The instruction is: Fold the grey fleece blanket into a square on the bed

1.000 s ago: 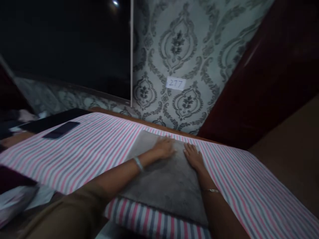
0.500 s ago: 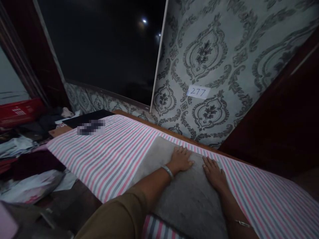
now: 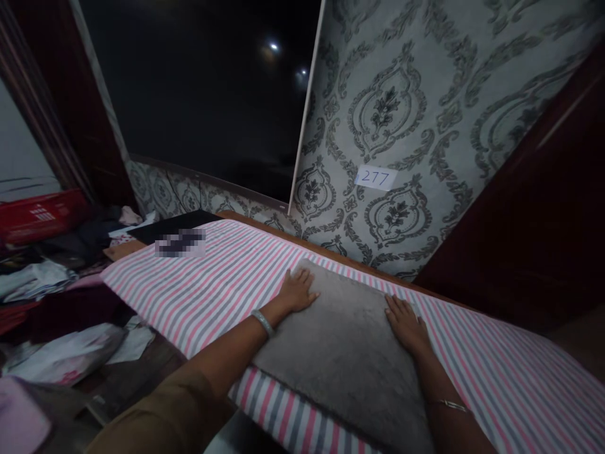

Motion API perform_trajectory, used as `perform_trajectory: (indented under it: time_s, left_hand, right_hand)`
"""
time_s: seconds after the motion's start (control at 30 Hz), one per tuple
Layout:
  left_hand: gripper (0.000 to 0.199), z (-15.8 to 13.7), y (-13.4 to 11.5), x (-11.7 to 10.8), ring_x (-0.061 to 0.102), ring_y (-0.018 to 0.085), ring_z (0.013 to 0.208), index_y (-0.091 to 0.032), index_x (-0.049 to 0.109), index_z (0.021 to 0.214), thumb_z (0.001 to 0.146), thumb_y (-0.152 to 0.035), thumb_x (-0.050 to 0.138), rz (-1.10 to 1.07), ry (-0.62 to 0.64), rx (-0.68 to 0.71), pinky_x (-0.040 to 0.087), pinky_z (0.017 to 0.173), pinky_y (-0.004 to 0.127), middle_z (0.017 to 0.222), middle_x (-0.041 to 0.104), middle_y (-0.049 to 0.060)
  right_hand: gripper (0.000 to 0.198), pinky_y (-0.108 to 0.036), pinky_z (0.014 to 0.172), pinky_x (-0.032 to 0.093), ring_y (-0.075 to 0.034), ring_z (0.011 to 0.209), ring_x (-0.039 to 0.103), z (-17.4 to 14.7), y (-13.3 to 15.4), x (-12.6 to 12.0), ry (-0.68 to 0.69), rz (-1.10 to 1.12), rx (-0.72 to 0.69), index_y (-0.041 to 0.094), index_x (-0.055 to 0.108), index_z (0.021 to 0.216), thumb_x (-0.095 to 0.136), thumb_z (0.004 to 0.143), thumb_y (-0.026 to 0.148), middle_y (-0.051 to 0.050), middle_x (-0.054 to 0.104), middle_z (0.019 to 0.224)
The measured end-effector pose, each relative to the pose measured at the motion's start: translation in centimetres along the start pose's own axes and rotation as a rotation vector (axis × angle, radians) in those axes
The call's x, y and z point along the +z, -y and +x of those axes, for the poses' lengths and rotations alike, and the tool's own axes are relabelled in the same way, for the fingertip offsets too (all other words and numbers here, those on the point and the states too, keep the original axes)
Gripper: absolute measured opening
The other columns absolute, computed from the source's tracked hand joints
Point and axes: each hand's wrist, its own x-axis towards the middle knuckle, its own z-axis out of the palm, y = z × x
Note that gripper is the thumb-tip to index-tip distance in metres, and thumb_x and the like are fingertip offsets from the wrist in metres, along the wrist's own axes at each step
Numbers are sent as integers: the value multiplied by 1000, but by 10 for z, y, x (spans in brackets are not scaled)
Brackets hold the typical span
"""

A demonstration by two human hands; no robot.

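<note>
A grey, soft-looking piece of fabric [image 3: 350, 340] lies flat on a pink, grey and white striped cloth [image 3: 212, 271], which covers a long table. My left hand [image 3: 297, 291] rests palm down on the fabric's far left corner, its fingers apart. Over at the right edge of the fabric, my right hand [image 3: 407, 323] also lies flat, fingers stretched toward the wall. Neither hand grips anything. The fabric looks smooth between them, and its near edge runs close to the front of the table.
Behind the table is a patterned wall with a paper marked 277 [image 3: 376, 177] and a large dark screen [image 3: 198, 94]. A blurred-out dark item [image 3: 180, 243] sits on the cloth's left end. Clothes, bags and a red basket [image 3: 42, 216] are heaped at the left.
My left hand has slid left across the grey fabric, from its middle to its far left corner. My right hand has stayed at the right edge.
</note>
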Motion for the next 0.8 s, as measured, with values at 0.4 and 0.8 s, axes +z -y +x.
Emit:
perform_trajectory:
  time_s: [0.4,0.8]
  left_hand:
    - [65,-7,-89,-23,17,28,150,-13,21,153,91,-30,31,-21,40,171,14,119,54,162,20,16]
    - [73,-38,-104,25,17,35,149,-22,34,151,92,-64,30,63,-21,190,12,117,60,160,25,17]
  right_hand:
    - [55,-52,115,26,-25,146,29,-27,10,-39,4,87,82,24,48,145,17,100,32,-5,37,157]
    - [54,-52,115,24,-25,147,23,-52,11,-23,-78,98,27,26,36,151,26,98,25,-4,31,160]
